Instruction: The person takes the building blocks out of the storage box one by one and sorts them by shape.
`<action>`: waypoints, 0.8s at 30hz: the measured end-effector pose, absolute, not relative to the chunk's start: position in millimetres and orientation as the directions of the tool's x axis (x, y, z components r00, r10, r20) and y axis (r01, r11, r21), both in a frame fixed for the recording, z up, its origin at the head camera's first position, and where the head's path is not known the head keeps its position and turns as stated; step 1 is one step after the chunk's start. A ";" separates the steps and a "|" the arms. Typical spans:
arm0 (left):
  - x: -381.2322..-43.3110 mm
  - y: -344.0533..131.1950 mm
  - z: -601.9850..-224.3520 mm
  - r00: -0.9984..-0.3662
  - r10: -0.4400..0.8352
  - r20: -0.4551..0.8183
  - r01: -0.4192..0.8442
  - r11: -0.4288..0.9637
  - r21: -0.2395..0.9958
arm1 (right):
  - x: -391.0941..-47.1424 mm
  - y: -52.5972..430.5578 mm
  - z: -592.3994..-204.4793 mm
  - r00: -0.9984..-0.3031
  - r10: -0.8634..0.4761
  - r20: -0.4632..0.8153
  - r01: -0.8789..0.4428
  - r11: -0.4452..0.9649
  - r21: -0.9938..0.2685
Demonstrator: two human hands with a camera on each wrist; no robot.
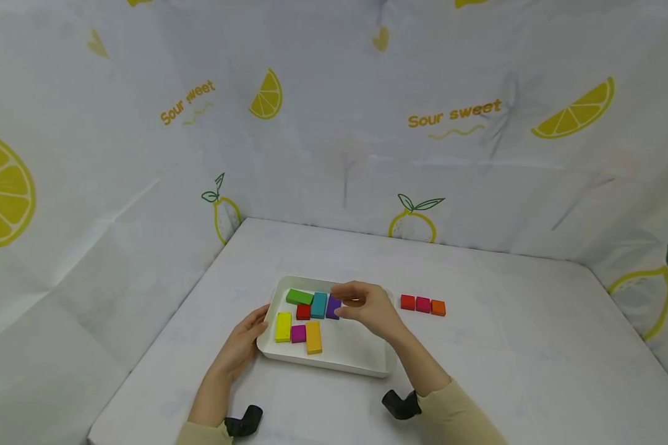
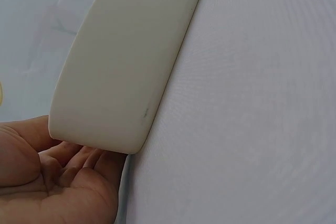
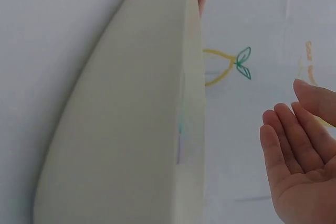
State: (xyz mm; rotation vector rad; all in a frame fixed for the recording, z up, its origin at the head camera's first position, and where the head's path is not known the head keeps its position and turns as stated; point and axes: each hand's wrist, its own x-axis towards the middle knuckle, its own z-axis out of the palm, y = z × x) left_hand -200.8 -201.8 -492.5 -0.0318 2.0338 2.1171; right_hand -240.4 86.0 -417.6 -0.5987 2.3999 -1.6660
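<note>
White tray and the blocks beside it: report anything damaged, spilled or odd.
The white tray has a small dark mark on its outer wall, perhaps a scuff, odd against the mostly plain surface. The red block, pink block and orange block lie outside, but in a neat row, so they don't look spilled.

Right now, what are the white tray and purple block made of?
White tray: probably plastic, with a smooth, satiny finish; its wall is evenly coloured, its corners rounded. Purple block: maybe painted wood or plastic, fairly matte; solid colour, no grain visible.
</note>
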 end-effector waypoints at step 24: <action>-201.8 -203.3 -493.5 -0.977 0.141 -0.160 -0.166 -0.031 0.986 | -240.1 14.6 -458.7 -0.856 -0.514 0.046 -0.291 0.406 -0.866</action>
